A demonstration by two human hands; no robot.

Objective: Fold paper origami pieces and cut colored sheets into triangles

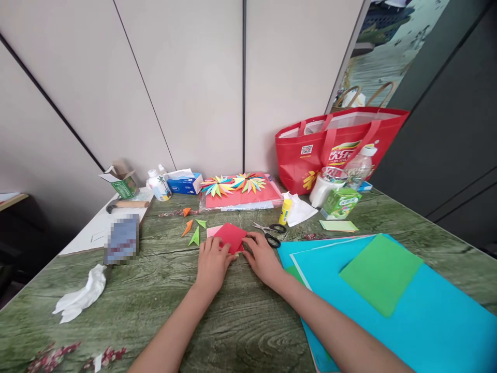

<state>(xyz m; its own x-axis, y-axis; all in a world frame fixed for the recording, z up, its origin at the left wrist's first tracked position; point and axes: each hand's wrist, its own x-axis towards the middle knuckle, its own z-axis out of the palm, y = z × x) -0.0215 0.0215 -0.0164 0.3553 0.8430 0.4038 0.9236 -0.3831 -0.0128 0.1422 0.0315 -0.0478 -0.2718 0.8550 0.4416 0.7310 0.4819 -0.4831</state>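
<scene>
A small red square of paper (230, 235) lies on the table, turned so a corner points toward me. Paler pink paper (213, 231) shows from beneath it at the left. My left hand (213, 259) grips its left and near edges, fingers bent over the sheet. At the right corner, my right hand (261, 255) pinches the same red paper between thumb and fingers. Just left of the hands lie folded green paper pieces (194, 237) and folded orange pieces (187, 228). Black-handled scissors (272, 229) rest slightly open beyond my right hand.
Large blue sheets (419, 295) with a green square (382, 274) cover the right side. Behind stand a yellow glue stick (285, 212), a green carton (341, 203) and a red bag (298, 166). Colourful paper stars (233, 184) lie at the back; a hammer (128, 204) and crumpled tissue (82, 295) are left.
</scene>
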